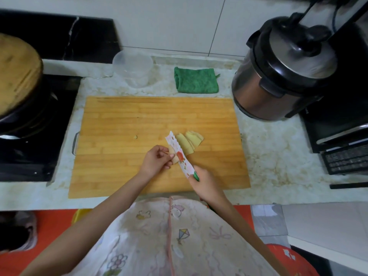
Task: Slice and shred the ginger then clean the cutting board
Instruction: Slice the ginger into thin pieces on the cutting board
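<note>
Ginger piece (pixel 173 154) pinched in left grip (pixel 157 159), right grip (pixel 205 182) wrapped round knife (pixel 183 161), slices (pixel 191 143) on board (pixel 139 120), clear tub (pixel 133 66) behind

The board's (pixel 139 116) far half and left side were left open, save one scrap (pixel 135 137). Its near middle was taken up by the left hand (pixel 157 159) with ginger (pixel 172 151), the right hand (pixel 206 183) with the knife (pixel 180 156), and slices (pixel 192 142). Behind, a gap was left between tub (pixel 132 66) and cloth (pixel 196 80); the sides were hemmed by a cooker (pixel 278 76) and a pot (pixel 25 120).
</note>
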Demonstrator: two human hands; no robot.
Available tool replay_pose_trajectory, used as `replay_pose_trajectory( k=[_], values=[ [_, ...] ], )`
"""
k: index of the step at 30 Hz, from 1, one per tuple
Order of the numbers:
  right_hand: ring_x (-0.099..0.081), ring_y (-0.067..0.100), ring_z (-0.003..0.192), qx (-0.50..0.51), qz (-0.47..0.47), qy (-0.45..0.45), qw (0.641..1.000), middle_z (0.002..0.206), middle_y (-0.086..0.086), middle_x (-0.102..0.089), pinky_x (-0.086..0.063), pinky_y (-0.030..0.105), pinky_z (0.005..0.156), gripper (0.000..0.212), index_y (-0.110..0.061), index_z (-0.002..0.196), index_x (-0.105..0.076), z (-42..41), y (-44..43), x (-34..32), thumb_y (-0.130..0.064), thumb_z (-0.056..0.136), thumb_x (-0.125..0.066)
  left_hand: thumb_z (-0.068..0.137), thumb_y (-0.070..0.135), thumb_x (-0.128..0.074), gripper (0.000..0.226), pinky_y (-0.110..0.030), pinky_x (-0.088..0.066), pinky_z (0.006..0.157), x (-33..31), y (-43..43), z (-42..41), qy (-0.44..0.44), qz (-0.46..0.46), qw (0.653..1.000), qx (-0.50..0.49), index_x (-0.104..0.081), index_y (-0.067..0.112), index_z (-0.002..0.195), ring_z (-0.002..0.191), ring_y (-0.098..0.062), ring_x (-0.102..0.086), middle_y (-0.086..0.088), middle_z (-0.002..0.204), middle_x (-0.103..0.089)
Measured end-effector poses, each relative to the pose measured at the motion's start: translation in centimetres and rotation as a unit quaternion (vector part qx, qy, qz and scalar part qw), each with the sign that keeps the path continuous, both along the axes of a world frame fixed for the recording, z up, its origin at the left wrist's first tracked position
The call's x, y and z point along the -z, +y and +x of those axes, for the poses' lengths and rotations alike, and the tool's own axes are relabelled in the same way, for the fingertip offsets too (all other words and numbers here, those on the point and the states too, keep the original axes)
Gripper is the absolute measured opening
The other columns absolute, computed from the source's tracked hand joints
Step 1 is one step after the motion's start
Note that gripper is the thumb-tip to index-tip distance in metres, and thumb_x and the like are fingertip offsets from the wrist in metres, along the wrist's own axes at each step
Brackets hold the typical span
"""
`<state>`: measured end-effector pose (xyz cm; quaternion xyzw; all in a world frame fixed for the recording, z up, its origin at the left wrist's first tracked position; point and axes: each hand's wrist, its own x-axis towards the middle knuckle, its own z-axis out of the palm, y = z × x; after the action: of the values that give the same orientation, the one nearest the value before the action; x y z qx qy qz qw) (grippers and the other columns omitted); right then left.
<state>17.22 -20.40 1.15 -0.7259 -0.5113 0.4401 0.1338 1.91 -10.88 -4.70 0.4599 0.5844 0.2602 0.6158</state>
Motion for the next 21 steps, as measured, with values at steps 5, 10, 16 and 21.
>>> replay_pose_trajectory(
  k=[5, 10, 16, 21],
  values=[
    [-0.040, 0.009, 0.043, 0.017, 0.001, -0.007, 1.000, 0.066, -0.001, -0.052, -0.029, 0.022, 0.042, 0.017, -0.006, 0.103, -0.057, 0.3, 0.0, 0.1, -0.014, 0.094, -0.045, 0.084, -0.015, -0.058, 0.030, -0.018, -0.048, 0.056, 1.0, 0.1, -0.8, 0.035, 0.076, 0.996, 0.027, -0.056, 0.012, 0.096, 0.055, 0.002, -0.058, -0.004, 0.076, -0.057],
    [-0.040, 0.014, 0.047, 0.043, 0.006, 0.013, 0.999, 0.072, 0.014, -0.058, -0.032, 0.030, 0.046, 0.017, -0.006, 0.102, -0.057, 0.5, -0.1, 0.2, -0.014, 0.094, -0.045, 0.067, -0.005, -0.080, 0.053, -0.006, -0.037, 0.077, 1.2, 1.0, -1.1, 0.125, 0.226, 0.959, 0.114, -0.058, 0.008, 0.114, 0.084, -0.004, -0.052, -0.001, 0.104, -0.053],
    [-0.041, 0.015, 0.049, 0.052, 0.018, 0.027, 0.998, 0.075, 0.016, -0.059, -0.032, 0.030, 0.046, 0.016, -0.006, 0.097, -0.056, 0.6, -0.4, 0.2, -0.015, 0.094, -0.044, 0.065, 0.001, -0.084, 0.075, -0.012, -0.039, 0.081, 1.3, 1.6, -0.5, 0.110, 0.186, 0.964, 0.154, -0.045, 0.012, 0.129, 0.087, -0.009, -0.050, 0.004, 0.105, -0.056],
    [-0.041, 0.016, 0.053, 0.079, 0.033, 0.027, 0.996, 0.082, 0.022, -0.059, -0.035, 0.033, 0.046, 0.019, -0.002, 0.096, -0.055, 0.8, -0.7, 0.3, -0.018, 0.095, -0.043, 0.072, 0.004, -0.079, 0.036, -0.018, -0.037, 0.064, 0.9, 1.5, -1.0, 0.135, 0.213, 0.960, 0.123, -0.062, 0.028, 0.093, 0.070, -0.006, -0.047, 0.007, 0.084, -0.054]
  ],
)
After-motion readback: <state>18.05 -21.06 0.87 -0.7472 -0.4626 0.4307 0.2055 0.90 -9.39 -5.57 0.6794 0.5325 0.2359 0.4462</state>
